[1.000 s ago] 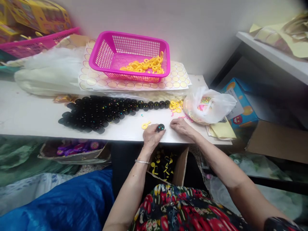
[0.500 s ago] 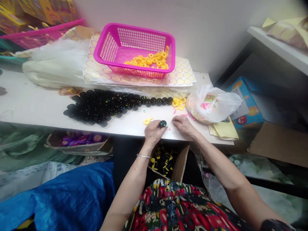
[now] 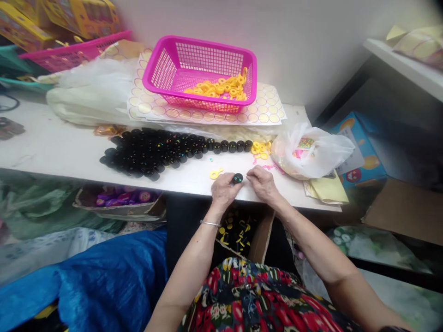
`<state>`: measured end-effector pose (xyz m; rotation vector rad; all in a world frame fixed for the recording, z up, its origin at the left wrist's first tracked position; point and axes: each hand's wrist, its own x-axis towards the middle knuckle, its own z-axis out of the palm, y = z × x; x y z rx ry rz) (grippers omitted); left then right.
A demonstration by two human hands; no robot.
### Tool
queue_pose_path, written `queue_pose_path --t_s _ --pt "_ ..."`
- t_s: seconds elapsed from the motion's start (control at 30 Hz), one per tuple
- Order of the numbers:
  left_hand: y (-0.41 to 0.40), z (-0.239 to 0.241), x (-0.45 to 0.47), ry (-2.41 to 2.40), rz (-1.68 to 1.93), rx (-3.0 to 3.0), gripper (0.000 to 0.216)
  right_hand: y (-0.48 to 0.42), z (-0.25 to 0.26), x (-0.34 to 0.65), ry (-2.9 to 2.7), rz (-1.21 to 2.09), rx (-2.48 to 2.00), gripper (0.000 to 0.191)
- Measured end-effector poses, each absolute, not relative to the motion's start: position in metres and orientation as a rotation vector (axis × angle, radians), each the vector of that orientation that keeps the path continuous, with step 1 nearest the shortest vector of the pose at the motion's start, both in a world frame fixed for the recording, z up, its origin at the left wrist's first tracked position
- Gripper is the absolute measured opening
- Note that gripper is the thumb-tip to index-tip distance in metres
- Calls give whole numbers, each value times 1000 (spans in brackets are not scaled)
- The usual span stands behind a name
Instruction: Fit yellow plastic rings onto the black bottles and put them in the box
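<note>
A small black round container [image 3: 237, 178] with bright specks inside its top is pinched in my left hand [image 3: 223, 188] over the table's front edge. Just to its right, my right hand [image 3: 262, 183] has its fingers pressed together; whatever they hold, if anything, is too small to make out. By my left hand lies a yellow ring piece with a tab [image 3: 215, 174]. Behind my hands, a large cluster of black containers [image 3: 155, 150] narrows into a row, ending at a small pile of yellow ring pieces [image 3: 260, 148]. Tiny pink bits [image 3: 266, 167] are scattered beyond my right hand.
A pink basket [image 3: 200, 103] with yellow ring pieces stands on sticker sheets [image 3: 272, 106] at the back. To the right sits a white plastic bag [image 3: 321, 147]. An open carton [image 3: 265, 237] with black and yellow pieces is below the table edge, between my knees.
My right hand has come closer to the black container in my left hand. The whole view has shifted slightly, so the table's contents appear a little further right.
</note>
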<state>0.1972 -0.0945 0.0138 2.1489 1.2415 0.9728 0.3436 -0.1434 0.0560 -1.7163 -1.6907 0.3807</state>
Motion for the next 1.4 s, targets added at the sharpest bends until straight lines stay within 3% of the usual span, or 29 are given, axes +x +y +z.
queue_pose_path --t_s 0.17,0.53,0.83,1.07,1.4 --pt "-96 19 195 1233 914 2181 14 -128 64 337 -1847 446 -1637 14" --pt "-97 24 195 1261 866 2174 10 -119 71 329 -2207 256 -1809 22" --pt "-98 23 196 1278 892 2163 14 -93 95 337 -2152 448 -1739 17" --pt "-99 21 195 1304 865 2036 28 -45 107 284 -2597 432 -1809 25" --pt "-97 16 194 1243 947 2081 22 -23 96 287 -2595 592 -1852 12"
